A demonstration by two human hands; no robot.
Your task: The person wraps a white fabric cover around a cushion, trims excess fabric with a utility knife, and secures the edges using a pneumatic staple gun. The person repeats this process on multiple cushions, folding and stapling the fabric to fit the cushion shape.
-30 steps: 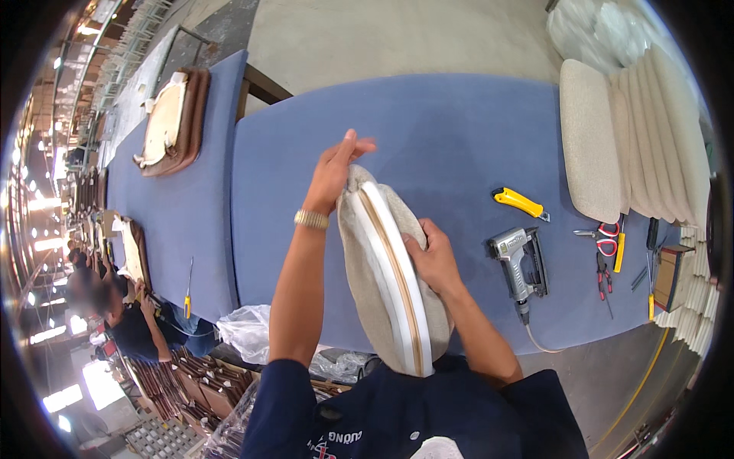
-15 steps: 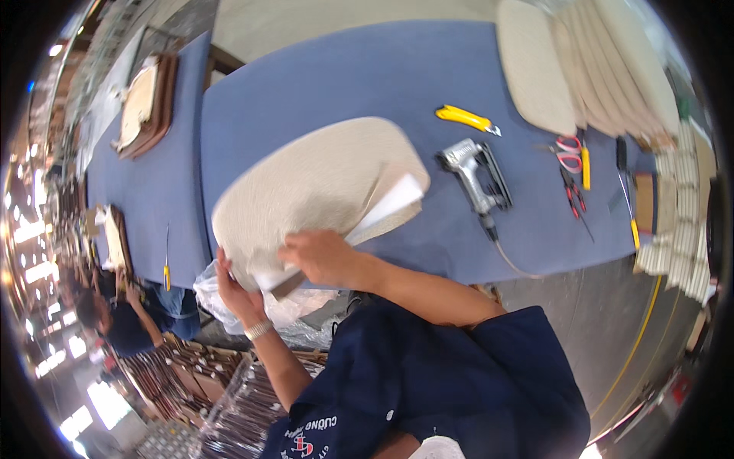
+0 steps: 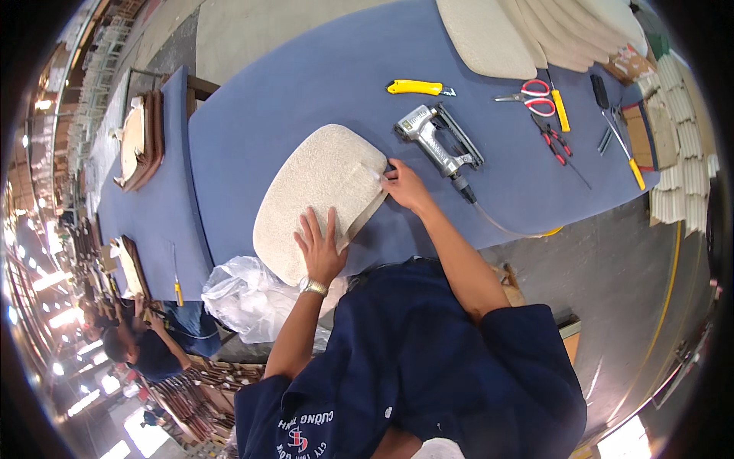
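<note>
A beige fabric-covered panel [image 3: 302, 187], rounded like a seat or back pad, lies slanted on the blue worktable in front of me. My left hand [image 3: 321, 249] rests on its near part with the fingers spread flat. At its right end, my right hand [image 3: 405, 187] closes on the edge, fingers bent over the rim. A small whitish bit shows by those fingertips, too small to name. Along the near side a loose fold of the cover stands out. Right of the panel lies a silver staple gun [image 3: 440, 141] with a hose.
A yellow utility knife [image 3: 417, 87], red-handled scissors [image 3: 535, 98], pliers [image 3: 552, 140] and screwdrivers lie on the blue table [image 3: 252, 92]. Beige panels [image 3: 489, 38] are piled at the far right. Crumpled clear plastic [image 3: 248, 298] hangs by the near edge. A co-worker [image 3: 153, 348] is at the left.
The panel has turned and settled flat on the table. My left hand has moved from its near left edge onto its top; my right hand has shifted to the right end.
</note>
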